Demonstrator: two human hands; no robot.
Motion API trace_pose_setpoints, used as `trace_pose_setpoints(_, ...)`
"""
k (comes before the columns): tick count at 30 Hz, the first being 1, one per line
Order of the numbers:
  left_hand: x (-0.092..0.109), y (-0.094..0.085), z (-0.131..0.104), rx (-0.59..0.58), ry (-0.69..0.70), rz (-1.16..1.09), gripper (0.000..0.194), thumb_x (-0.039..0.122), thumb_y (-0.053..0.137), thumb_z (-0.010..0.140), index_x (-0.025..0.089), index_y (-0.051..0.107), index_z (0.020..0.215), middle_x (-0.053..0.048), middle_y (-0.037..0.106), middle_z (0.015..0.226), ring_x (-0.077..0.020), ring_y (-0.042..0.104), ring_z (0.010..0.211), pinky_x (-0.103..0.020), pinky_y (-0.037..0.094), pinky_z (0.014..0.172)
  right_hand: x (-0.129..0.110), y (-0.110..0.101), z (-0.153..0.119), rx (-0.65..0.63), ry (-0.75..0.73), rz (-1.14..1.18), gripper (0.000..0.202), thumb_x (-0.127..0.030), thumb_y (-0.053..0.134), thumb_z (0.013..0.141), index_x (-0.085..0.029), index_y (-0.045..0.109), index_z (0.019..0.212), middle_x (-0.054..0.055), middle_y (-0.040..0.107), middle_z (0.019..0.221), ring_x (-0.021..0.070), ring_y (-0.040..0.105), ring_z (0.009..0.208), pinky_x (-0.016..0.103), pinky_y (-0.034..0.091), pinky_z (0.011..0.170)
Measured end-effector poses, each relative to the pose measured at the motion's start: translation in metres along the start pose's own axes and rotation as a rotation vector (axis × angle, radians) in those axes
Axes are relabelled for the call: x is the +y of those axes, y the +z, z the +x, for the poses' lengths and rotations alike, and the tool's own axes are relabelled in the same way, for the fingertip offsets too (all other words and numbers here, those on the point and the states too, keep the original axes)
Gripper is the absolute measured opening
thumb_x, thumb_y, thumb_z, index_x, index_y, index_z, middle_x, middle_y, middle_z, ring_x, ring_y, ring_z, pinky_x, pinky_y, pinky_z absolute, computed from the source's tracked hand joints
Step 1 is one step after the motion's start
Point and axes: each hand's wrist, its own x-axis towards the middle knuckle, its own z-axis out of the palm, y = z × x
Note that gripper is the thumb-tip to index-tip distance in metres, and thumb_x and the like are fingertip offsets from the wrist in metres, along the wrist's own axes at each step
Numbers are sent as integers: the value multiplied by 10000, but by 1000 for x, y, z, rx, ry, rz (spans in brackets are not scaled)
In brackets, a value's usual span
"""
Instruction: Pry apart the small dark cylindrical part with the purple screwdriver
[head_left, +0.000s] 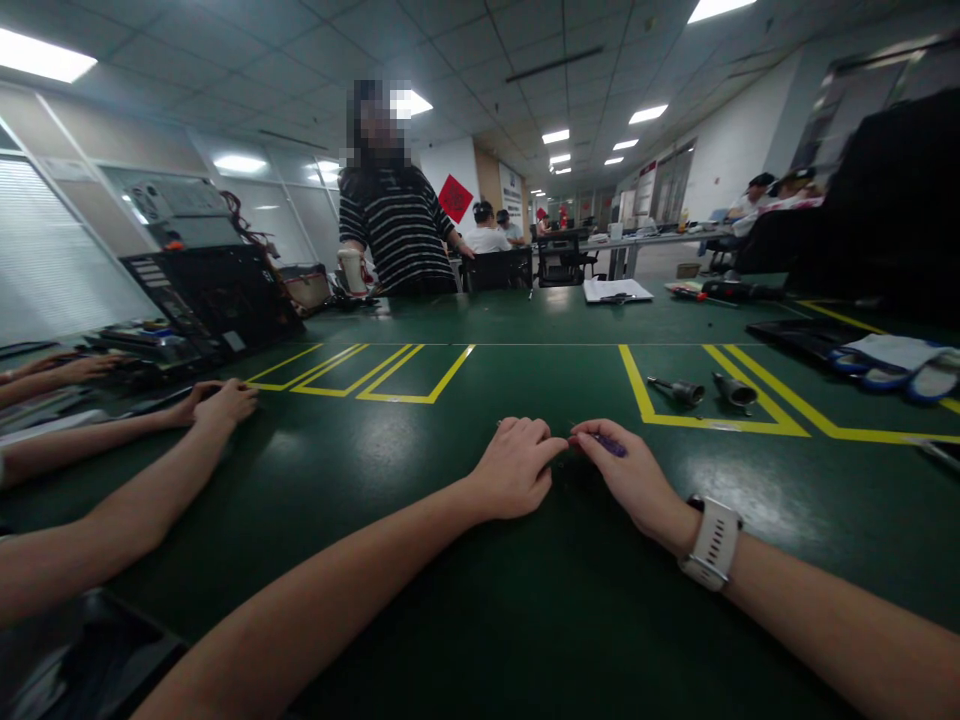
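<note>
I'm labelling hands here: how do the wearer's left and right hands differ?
The left hand curls, one digit extended rightward; the right hand holds a purple object. The right wrist bears a pale-strapped watch, the left wrist none. Both hands are ungloved, over the green table, fingertips close together.

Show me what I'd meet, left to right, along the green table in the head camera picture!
A co-worker's right hand → the person's left hand → the person's right hand with a small purple thing → the rightmost metal tool piece → blue-and-white gloves.
</note>
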Motion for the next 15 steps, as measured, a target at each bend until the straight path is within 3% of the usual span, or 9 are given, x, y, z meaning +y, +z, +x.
trace_pose_setpoints(5,-4,0,-1,24,-33,-68,269,216,477,774,200,523,1038,-59,527,953,-207,478,896,-355,339,815,1,-1,0,1,-1,-39,160,-320,562,771,-199,639,843,26,643,872,194,576,834,357,419,778)
trace_pose_setpoints(7,-5,-1,-2,22,-1,-118,286,353,529,779,191,521,1016,-64,532,970,-211,481,907,-352,339,824,2,-1,0,2,-5,-38,157,-315,558,770,-199,638,839,24,641,869,192,574,830,351,419,770)
trace_pose_setpoints(10,-6,0,0,-2,62,-163,499,582,591,691,184,517,982,-68,541,985,-222,487,924,-351,342,824,0,-1,0,16,-2,-37,155,-307,560,756,-193,639,825,29,640,860,195,572,830,348,417,768)
trace_pose_setpoints(12,-7,3,2,-6,49,-156,489,581,590,700,184,512,975,-63,544,985,-220,491,931,-349,343,819,-2,-1,0,19,0,-41,152,-299,560,748,-189,640,814,31,640,849,196,571,824,350,416,767)
trace_pose_setpoints(15,-9,8,5,12,-31,-117,322,445,559,793,186,508,977,-52,545,974,-205,497,918,-348,346,811,-5,1,1,15,3,-41,141,-284,561,739,-187,643,798,29,641,835,193,570,809,349,415,763)
